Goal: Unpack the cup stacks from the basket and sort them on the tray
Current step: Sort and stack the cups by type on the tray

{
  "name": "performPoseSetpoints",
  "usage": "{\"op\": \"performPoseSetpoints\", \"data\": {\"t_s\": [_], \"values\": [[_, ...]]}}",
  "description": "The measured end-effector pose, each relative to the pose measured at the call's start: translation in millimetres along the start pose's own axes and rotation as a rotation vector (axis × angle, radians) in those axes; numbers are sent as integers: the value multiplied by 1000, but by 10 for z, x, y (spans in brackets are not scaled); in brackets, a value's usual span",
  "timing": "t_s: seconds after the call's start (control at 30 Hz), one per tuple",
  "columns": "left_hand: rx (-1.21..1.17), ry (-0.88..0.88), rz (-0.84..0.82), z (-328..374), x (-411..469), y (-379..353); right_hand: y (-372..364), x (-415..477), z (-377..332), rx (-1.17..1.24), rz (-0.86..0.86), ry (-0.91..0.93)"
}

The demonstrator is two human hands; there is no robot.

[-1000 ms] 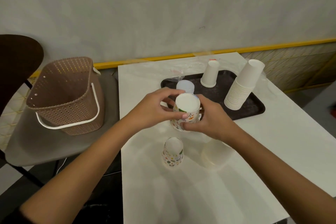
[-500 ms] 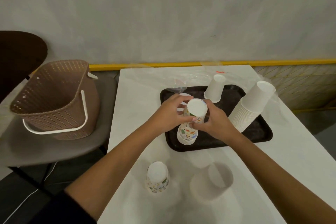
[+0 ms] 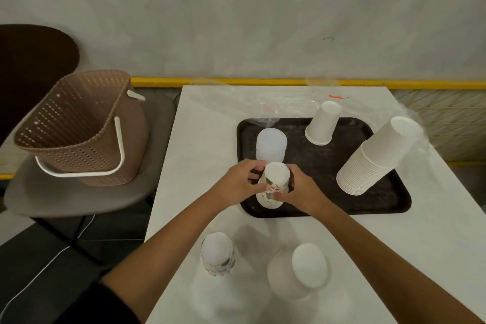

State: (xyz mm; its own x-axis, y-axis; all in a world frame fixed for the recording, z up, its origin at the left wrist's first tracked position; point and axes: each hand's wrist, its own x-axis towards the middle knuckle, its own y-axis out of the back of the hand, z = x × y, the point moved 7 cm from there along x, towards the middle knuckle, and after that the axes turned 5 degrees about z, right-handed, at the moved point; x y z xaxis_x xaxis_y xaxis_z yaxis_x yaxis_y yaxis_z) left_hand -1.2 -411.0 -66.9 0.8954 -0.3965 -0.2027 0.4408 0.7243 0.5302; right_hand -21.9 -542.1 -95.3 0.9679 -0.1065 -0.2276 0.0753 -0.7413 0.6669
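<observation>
Well to the left of the left hand: a brown perforated basket, tilted on the grey seat of a chair, white handle hanging down its near side, mouth turned up and away.

Nearer the camera than the left hand, just beside that forearm on the white table: a short patterned cup pile, upside down and standing apart from everything else.

Left hand curled round the left side of a stack of patterned cups, thumb and fingers wrapped on it. Stack held upside down at the near left corner of a black tray, its lower rim over the tray; cannot tell whether touching the surface. Right hand wrapped round the opposite side of the same stack, fingers curled, thumb low against the pattern.

Just beyond the fingertips of both hands, on the tray: a pale frosted cup stack, upside down, almost touching the held stack. Farther back from the hands, crumpled clear plastic wrap on the table.

Near the right forearm, on the table: a plain white cup pile, upside down.

Beyond and right of the right hand, at the tray's far edge: a single white cup, upside down. Well to the right of the right hand: a tall stack of white cups, leaning right on the tray.
</observation>
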Motion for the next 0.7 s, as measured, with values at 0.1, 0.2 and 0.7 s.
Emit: {"op": "performPoseSetpoints", "data": {"t_s": [0.1,0.2,0.7], "values": [[9,7,11,-45,-100,91,60,-37,-1,17,0,-31],[-3,12,19,-83,-215,228,226,-126,-138,9,46,1],[-53,19,-135,-520,-897,727,145,-1219,-1039,153,157,121]]}}
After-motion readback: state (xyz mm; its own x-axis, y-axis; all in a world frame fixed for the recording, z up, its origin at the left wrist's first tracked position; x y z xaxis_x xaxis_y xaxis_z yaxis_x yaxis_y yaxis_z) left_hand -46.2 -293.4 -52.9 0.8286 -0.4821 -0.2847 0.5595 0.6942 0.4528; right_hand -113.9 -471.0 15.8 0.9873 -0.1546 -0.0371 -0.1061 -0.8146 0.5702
